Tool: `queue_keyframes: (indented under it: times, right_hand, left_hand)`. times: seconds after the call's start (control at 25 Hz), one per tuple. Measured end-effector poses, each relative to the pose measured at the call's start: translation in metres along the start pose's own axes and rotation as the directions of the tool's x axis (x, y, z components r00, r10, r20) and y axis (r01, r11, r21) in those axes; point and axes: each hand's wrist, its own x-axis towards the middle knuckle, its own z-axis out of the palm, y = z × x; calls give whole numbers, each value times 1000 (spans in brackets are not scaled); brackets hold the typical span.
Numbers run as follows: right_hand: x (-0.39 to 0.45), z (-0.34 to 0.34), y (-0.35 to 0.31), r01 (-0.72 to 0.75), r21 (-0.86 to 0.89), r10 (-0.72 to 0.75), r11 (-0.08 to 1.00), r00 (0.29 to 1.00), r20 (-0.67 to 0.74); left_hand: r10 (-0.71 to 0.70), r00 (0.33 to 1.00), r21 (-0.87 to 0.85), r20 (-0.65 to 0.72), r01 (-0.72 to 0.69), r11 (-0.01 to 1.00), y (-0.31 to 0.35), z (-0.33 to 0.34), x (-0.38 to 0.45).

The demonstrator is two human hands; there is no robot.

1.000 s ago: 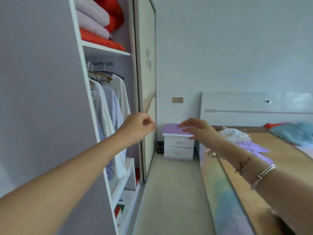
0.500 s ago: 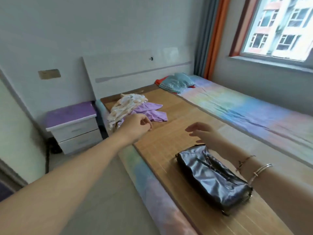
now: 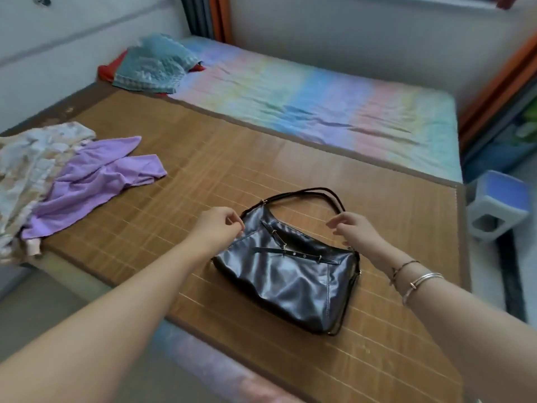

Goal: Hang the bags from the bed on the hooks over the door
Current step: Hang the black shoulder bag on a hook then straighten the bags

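My left hand [image 3: 217, 226] hovers at the upper left corner of the dark shiny bag [image 3: 286, 273], fingers curled loosely with thumb and fingertips close together near its edge, though I cannot tell whether they actually pinch it; my right hand [image 3: 356, 229] sits at about 2 o'clock from the bag's middle, fingers bent and spread over the thin strap [image 3: 302, 193], not closed round it. The bag lies flat on the woven bamboo mat [image 3: 203, 170] covering the near side of the bed [image 3: 319, 106], with its strap arching away from me toward 12 o'clock. A purple garment [image 3: 93, 181] and a pale patterned cloth [image 3: 32, 158] lie well apart at 10 o'clock.
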Motion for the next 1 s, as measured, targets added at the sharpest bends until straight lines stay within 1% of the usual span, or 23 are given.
queue_keyframes:
  times: [0.08,0.16,0.24,0.32,0.4,0.52,0.68,0.76,0.84,0.92,1.0]
  right_hand:
    - [42,1,29,-75,-25,74,997,997,-15]
    - [71,7,49,-110,-31,110,993,994,-4]
    - [107,13,75,-134,-44,134,990,991,-21]
    - [136,16,99,-165,-66,162,984,985,-59]
    - [163,16,128,-223,-122,210,967,971,-112]
    - [190,16,166,-333,-144,312,932,939,-145]
    - [203,21,191,-427,-103,414,898,902,-126]
    - [208,20,196,-459,-53,453,887,886,-104]
    - [208,17,192,-442,-23,442,897,897,-25]
    - [203,14,179,-352,0,351,936,935,59]
    - [193,10,162,-257,66,252,964,964,81]
  left_hand:
    - [-43,998,1,39,43,999,1,33,40]
    - [-80,994,-7,72,81,997,-4,59,66]
    - [-113,989,6,93,113,994,-13,93,102]
    - [-116,985,7,126,116,993,-21,123,129]
    - [-126,971,6,202,127,992,-27,154,152]
    - [-158,945,1,288,164,986,-38,190,175]
    - [-194,927,29,321,195,980,-51,211,181]
    - [-211,919,67,333,200,978,-57,217,177]
    - [-207,918,91,339,187,978,-57,216,172]
    - [-192,921,92,340,171,981,-50,208,170]
    - [-156,932,93,328,133,987,-33,198,169]
